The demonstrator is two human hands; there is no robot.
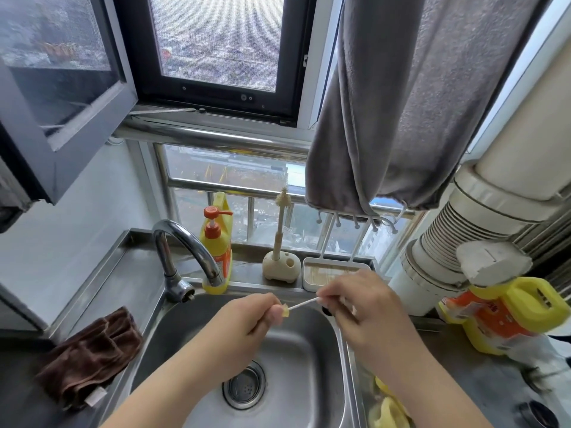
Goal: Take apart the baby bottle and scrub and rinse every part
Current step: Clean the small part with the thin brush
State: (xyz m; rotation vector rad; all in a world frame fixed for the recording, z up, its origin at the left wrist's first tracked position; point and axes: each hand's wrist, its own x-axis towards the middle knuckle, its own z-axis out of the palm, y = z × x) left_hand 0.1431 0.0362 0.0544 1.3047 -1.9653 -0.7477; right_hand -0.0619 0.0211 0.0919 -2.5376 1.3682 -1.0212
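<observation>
My left hand (247,325) pinches a small yellowish bottle part (284,312) above the steel sink (321,359). My right hand (355,304) holds a thin white brush (304,304) by its stem, and the brush tip goes into that small part. Both hands hover over the basin, near its back rim. Yellow bottle parts (387,412) lie on the counter right of the sink, partly cut off by the frame edge. A bottle brush (281,230) stands upright in its beige holder (281,267) on the ledge behind the sink.
The tap (188,251) arches over the sink's back left; no water shows. A yellow soap pump bottle (217,242) stands behind it. A brown cloth (89,356) lies left of the basin. A white drying tray (333,273), a yellow jug (506,316) and a grey hanging towel (401,103) are to the right.
</observation>
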